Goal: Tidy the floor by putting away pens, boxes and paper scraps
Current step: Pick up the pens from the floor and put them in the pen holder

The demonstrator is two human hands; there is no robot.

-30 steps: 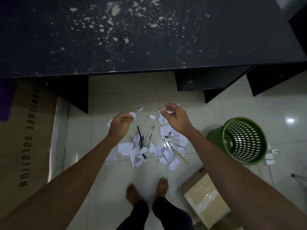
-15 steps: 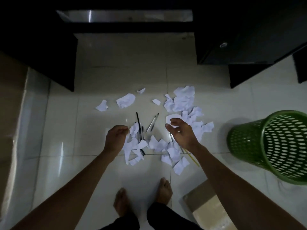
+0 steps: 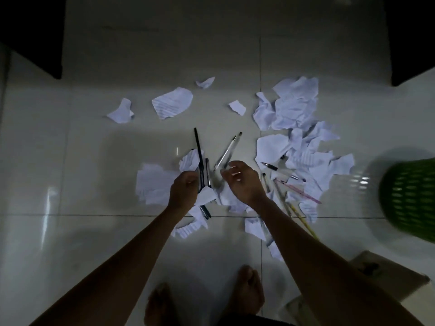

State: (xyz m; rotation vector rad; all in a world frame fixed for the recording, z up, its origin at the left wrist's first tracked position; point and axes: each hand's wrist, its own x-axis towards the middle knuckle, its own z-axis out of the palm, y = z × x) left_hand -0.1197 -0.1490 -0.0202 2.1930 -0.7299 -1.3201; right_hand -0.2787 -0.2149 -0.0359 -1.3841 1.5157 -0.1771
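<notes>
Torn white paper scraps (image 3: 294, 109) litter the tiled floor, thickest at the right. Among them lie long black pens (image 3: 199, 149), a clear pen (image 3: 227, 150), a pink pen (image 3: 299, 190) and a yellow pencil (image 3: 303, 220). My left hand (image 3: 184, 191) hangs with curled fingers just left of the black pens, and I see nothing held in it. My right hand (image 3: 242, 182) hovers with loosely bent fingers over the near tip of the clear pen, gripping nothing that shows.
A green perforated basket (image 3: 412, 201) lies tipped at the right edge. A cardboard box (image 3: 386, 276) sits at the lower right. Dark desk legs (image 3: 30, 38) stand at both upper corners. My bare feet (image 3: 247, 292) are just below the pile.
The view has dropped from the desk top to close over the floor. Both hands have come down and nearer each other, over the pens in the middle of the pile.
</notes>
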